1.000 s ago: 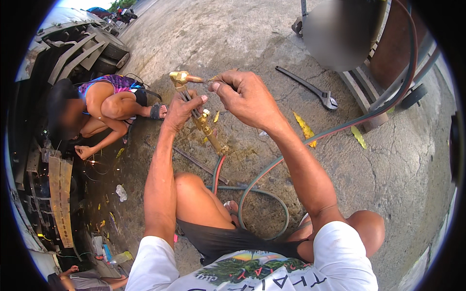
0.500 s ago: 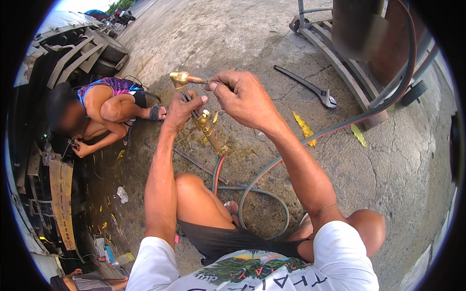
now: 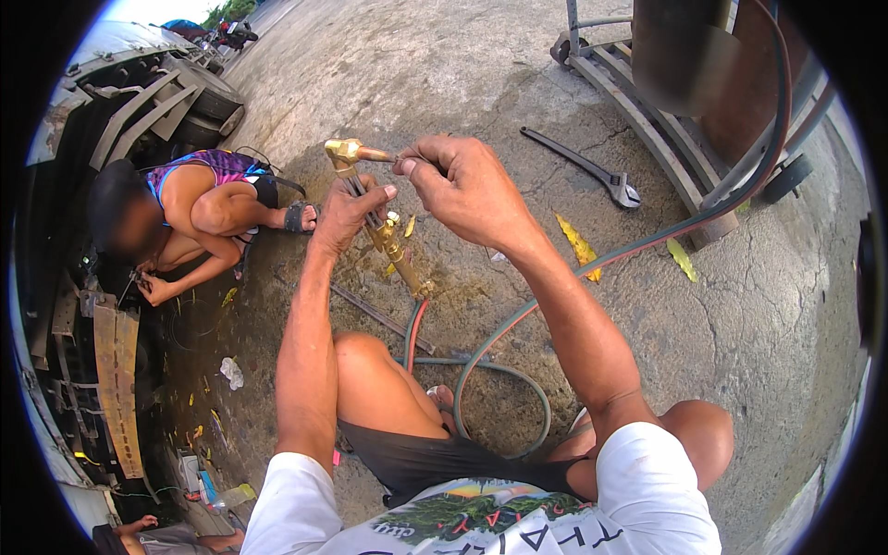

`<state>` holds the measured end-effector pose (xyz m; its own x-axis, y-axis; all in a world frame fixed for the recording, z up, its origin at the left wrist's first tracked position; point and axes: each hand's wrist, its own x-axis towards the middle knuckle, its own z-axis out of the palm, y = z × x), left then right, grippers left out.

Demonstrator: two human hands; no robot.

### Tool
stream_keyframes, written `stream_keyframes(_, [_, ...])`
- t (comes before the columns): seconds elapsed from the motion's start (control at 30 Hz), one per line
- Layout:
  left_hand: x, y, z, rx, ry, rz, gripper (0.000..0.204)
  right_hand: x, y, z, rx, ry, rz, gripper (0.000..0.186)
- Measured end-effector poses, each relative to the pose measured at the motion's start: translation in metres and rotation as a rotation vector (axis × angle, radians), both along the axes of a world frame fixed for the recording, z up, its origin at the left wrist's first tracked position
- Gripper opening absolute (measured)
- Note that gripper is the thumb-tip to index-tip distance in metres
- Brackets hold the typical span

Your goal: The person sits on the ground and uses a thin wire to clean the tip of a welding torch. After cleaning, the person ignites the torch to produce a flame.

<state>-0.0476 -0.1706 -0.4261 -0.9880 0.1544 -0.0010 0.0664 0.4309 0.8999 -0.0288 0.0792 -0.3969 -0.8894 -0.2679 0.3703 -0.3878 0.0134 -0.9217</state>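
A brass cutting torch [image 3: 344, 154] is held up in front of me, with my left hand [image 3: 349, 213] wrapped round its tubes. Its head points right, toward my right hand [image 3: 453, 180]. That hand is pinched at the tip of the copper-coloured nozzle [image 3: 376, 154]. Something thin and dark shows between thumb and forefinger, too small to name. From the torch's lower end run a red and green hose pair [image 3: 413, 335], looping on the ground before my legs.
An adjustable wrench [image 3: 592, 171] lies on the concrete beyond my right hand. A wheeled metal cart [image 3: 638, 116] carrying cylinders stands far right, the hose rising beside it. At left a person [image 3: 208, 190] crouches by a vehicle's wheels and rusty leaf springs [image 3: 117, 388].
My hands and the torch are almost where they were. The right hand's pinch has shifted very slightly to the right at the nozzle tip.
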Motion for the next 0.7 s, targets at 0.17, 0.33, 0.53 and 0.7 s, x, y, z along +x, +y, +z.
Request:
stream_keyframes(0.17, [-0.0016,-0.0036,-0.0034,-0.019,0.010,0.004,0.034,0.0022,0.0005,0.0033,0.008,-0.022,0.001,0.026])
stream_keyframes(0.33, [-0.0012,-0.0024,-0.0016,-0.044,0.000,0.004,0.034,0.0010,-0.0001,0.0008,0.006,0.018,-0.016,0.027])
stream_keyframes(0.53, [-0.0003,0.0007,-0.0004,-0.048,0.010,0.003,0.034,0.0001,-0.0007,-0.0009,0.008,0.026,-0.032,0.028])
stream_keyframes(0.7, [0.0011,0.0035,0.0005,-0.047,0.009,0.016,0.034,-0.0001,0.0005,0.0009,0.015,0.001,-0.036,0.029])
